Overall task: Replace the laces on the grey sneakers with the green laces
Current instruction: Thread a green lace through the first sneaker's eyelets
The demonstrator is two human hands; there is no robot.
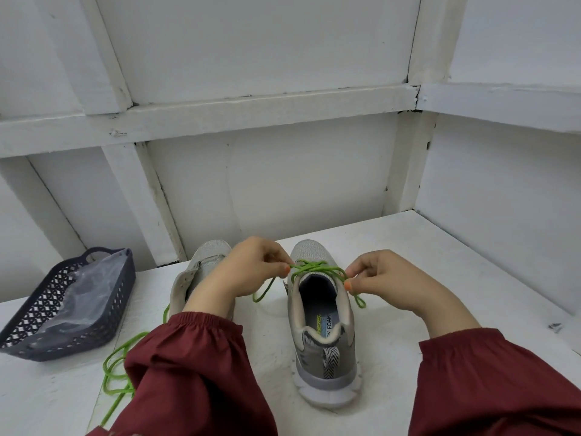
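Fingers of the left hand and the right hand pinch the green lace above the right sneaker, one on each side.

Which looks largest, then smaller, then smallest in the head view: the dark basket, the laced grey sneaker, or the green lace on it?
1 and 2, unranked: dark basket and laced grey sneaker. They cover about equal area, so I cannot order them.
3. green lace: thin, plainly smallest.
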